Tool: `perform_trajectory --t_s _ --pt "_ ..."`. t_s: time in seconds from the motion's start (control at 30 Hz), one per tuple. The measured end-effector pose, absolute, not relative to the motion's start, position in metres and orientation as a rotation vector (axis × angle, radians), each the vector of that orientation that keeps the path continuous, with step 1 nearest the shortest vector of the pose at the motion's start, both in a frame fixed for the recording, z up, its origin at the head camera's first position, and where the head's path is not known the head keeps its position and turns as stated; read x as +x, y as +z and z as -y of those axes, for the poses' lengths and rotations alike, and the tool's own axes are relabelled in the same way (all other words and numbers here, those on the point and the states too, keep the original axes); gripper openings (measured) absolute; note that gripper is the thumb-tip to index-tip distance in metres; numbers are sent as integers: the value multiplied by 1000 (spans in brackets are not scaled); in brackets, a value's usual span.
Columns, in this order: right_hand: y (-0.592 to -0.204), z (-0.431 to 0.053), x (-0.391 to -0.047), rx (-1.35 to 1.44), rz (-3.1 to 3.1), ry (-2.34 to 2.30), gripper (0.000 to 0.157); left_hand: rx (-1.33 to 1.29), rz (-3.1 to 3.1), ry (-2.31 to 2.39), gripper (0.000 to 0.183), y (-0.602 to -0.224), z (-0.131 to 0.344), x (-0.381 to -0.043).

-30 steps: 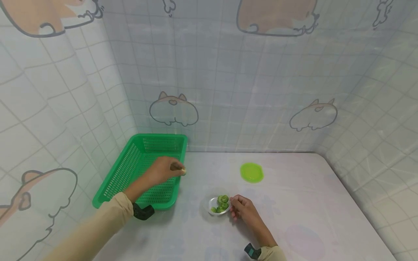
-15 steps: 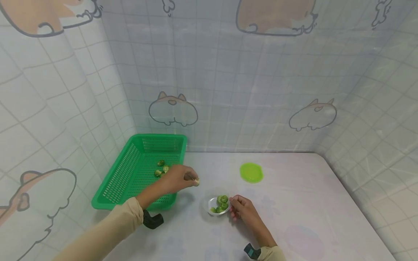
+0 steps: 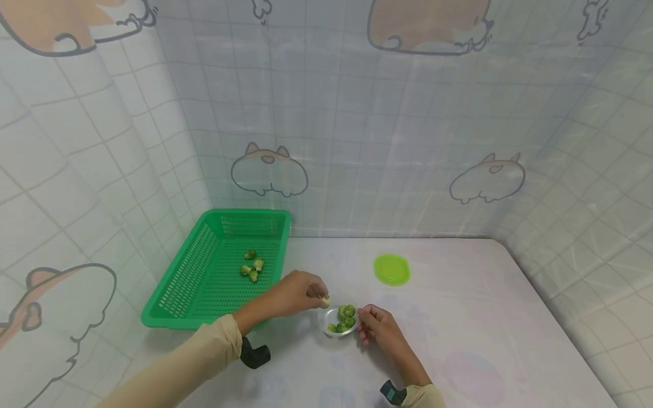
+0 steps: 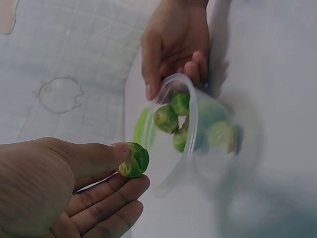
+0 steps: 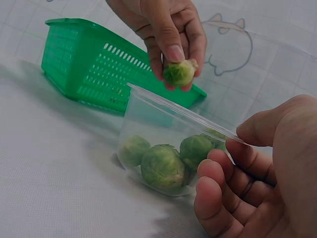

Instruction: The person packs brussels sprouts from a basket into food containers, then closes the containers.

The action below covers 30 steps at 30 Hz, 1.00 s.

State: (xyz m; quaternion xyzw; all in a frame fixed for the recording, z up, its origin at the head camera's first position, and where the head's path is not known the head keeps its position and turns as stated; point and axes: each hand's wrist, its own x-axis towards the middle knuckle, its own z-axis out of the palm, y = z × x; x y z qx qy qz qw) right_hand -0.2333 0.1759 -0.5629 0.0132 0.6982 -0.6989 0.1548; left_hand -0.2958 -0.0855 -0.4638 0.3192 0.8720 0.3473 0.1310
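My left hand pinches a Brussels sprout between thumb and fingers, close by the left rim of a clear plastic tub. Several Brussels sprouts lie in the tub, which stands on the table. At the tub's right side, my right hand pinches the rim between thumb and forefinger, the other fingers loosely bent by the wall. In the left wrist view the held sprout is just apart from the tub's mouth.
A green perforated basket stands on the left, with several Brussels sprouts inside. Behind the tub lies a bright green lid on the table. A patterned sheet hangs as walls at the back and sides.
My left hand has moved right and toward me, carrying the sprout from over the basket to the tub's rim. The sprouts in the basket have come into sight. My right hand has stayed put.
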Motion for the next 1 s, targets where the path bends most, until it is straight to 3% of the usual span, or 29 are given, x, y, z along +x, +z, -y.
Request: perform_trajectory --t_s 1.0 --pt "-562 -176 -233 33 -2004 -2006 35 1007 -2467 800 7 -474 43 -275"
